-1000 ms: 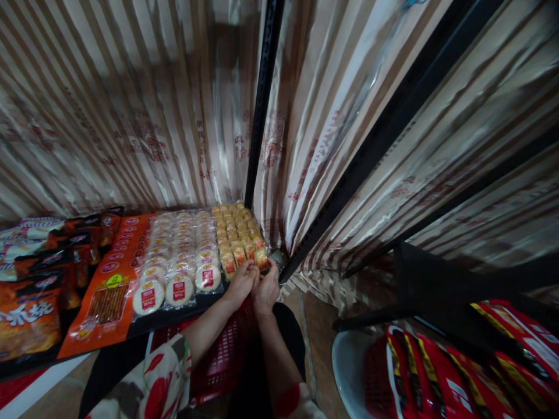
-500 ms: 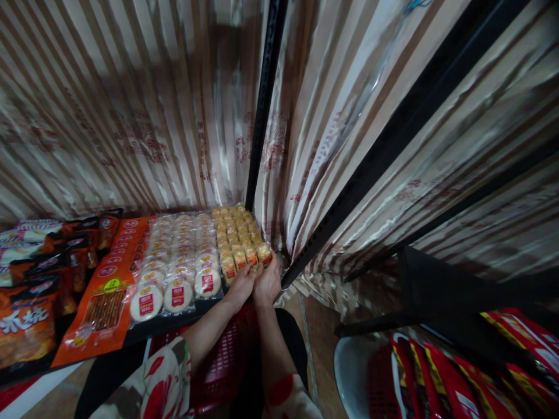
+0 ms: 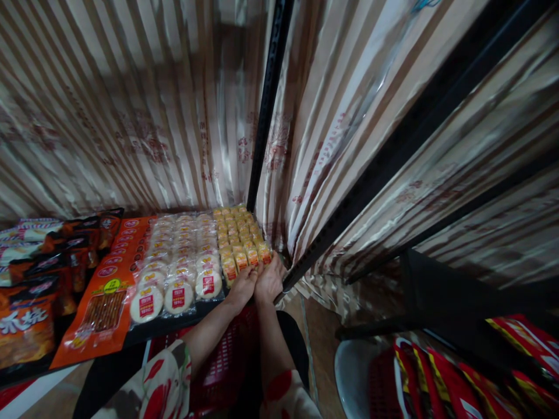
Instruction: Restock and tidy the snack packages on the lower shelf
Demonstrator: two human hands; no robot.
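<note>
Small yellow-wrapped snack packets stand in tight rows at the right end of the dark shelf. Both hands meet at the front right corner of these rows. My left hand is closed, its fingertips against the front packets. Beside it, touching or nearly so, my right hand curls its fingers round the right corner packet. The fingertips are partly hidden. Left of the yellow packets lie rows of round white rice crackers in clear wrappers with red labels.
An orange bag of stick snacks and orange-black snack bags fill the shelf's left. Black metal posts rise close to my right hand, before striped curtains. A red basket sits below; red packages are at lower right.
Both hands stay at the front corner of the yellow packets. My right hand has turned slightly and its fingers have shifted; the view has moved a little.
</note>
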